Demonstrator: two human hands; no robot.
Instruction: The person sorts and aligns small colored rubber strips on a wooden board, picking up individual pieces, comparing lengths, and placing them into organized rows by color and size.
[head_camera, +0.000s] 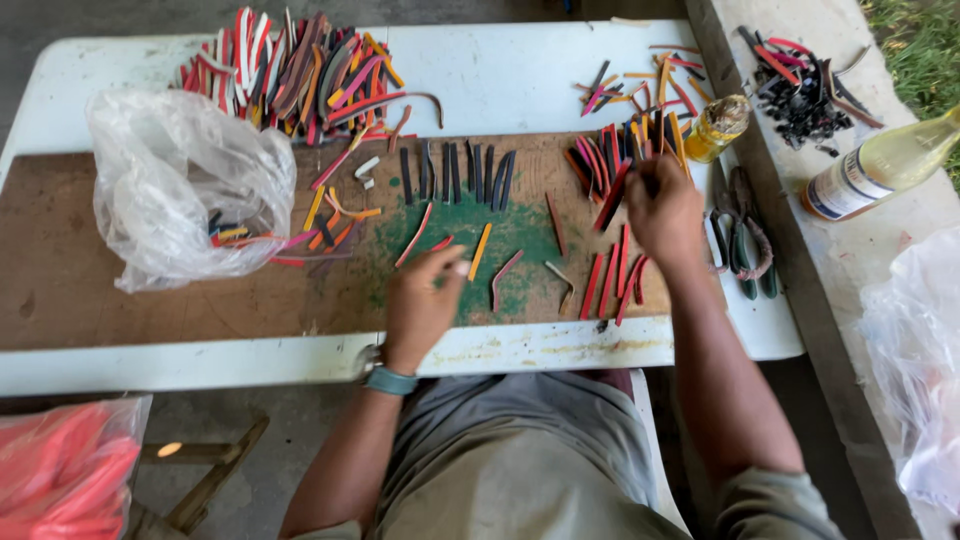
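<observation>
Strips: coloured rubbery strips (607, 270) lie scattered on the brown board (120, 290) atop the white worktop (520, 75).
Left hand (420, 305): curled, fingertips on an orange strip (480, 250).
Right hand (663, 208): closed around strips in a bundle (618, 150); grip partly hidden.
Bag: clear plastic bag (185, 185) holds a few strips.
Bottles: two bottles of yellow liquid (880, 165), one cut off.
</observation>
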